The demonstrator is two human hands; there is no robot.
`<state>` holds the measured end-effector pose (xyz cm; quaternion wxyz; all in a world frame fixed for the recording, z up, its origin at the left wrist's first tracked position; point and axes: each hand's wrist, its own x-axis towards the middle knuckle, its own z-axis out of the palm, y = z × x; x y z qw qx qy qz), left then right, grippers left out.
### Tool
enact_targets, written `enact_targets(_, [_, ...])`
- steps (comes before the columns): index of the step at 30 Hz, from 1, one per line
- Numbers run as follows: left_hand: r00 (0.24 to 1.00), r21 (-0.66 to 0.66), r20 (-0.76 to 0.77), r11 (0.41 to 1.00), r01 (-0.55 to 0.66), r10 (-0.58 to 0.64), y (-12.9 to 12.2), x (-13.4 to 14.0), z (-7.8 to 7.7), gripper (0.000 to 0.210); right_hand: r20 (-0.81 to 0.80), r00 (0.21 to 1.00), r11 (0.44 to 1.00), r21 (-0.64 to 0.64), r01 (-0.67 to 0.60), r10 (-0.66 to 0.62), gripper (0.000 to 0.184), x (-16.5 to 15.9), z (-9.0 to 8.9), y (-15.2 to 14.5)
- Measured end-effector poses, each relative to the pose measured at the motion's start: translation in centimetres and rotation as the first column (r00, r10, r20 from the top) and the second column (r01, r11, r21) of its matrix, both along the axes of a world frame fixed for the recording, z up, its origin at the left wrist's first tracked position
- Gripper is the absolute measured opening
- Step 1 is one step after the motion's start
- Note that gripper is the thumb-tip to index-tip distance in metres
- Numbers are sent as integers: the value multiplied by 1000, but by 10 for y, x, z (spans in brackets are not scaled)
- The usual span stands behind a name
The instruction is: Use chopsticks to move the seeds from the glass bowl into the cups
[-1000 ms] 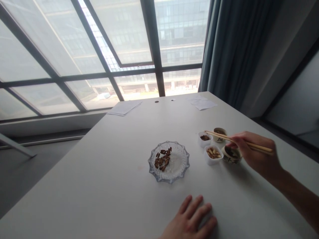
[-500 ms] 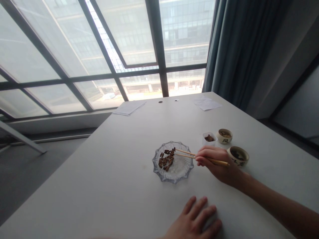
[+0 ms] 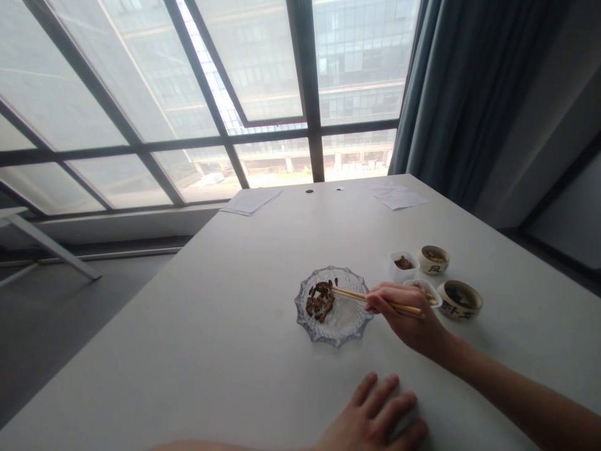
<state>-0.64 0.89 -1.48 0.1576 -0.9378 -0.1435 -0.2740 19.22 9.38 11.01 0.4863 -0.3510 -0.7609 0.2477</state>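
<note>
My right hand (image 3: 407, 312) is closed around a pair of wooden chopsticks (image 3: 350, 294). Their tips meet at the small dark brown, elongated pieces (image 3: 320, 300) heaped on the left part of a clear glass plate (image 3: 347, 329) with a scalloped rim. Whether a piece is pinched between the tips is too small to tell. Palm down on the white table near the plate's front, my left hand (image 3: 375, 416) lies with its fingers spread and holds nothing.
Right of the plate stand a white tub (image 3: 404, 266) of brown pieces, another white tub (image 3: 426, 293) partly behind my right hand, and two cream cups (image 3: 434, 260) with dark characters. Papers (image 3: 251, 202) lie at the table's (image 3: 225, 313) far edge, before the window.
The chopstick tips have come together and dipped slightly into the brown pieces. The second white tub shows more now. The whole view has shifted slightly; my left hand stays flat.
</note>
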Motion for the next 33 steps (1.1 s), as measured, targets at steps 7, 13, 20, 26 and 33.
enact_targets(7, [998, -5, -59, 1000, 0, -1, 0, -1, -1, 34, 9, 995, 984, 147, 102, -104, 19, 23, 15, -15])
enact_targets(13, [999, -28, -45, 1000, 3, -4, -1, -1, 1, 34, 28, 910, 879, 271, 392, -414, 14, 77, 39, -36])
enact_targets(20, [999, -37, -38, 999, 6, -7, 0, 0, -4, 35, 30, 829, 808, 249, 534, -558, 16, 107, 44, -40])
enact_targets(26, [1000, -40, 13, 999, 12, -12, 0, 0, -6, 32, -79, 905, 906, 45, 422, -417, 20, 78, 23, -31])
enact_targets(33, [1000, 8, -12, 1000, 3, -3, 0, 2, -4, 35, -82, 976, 980, 1, 201, -200, 28, 25, 7, -13])
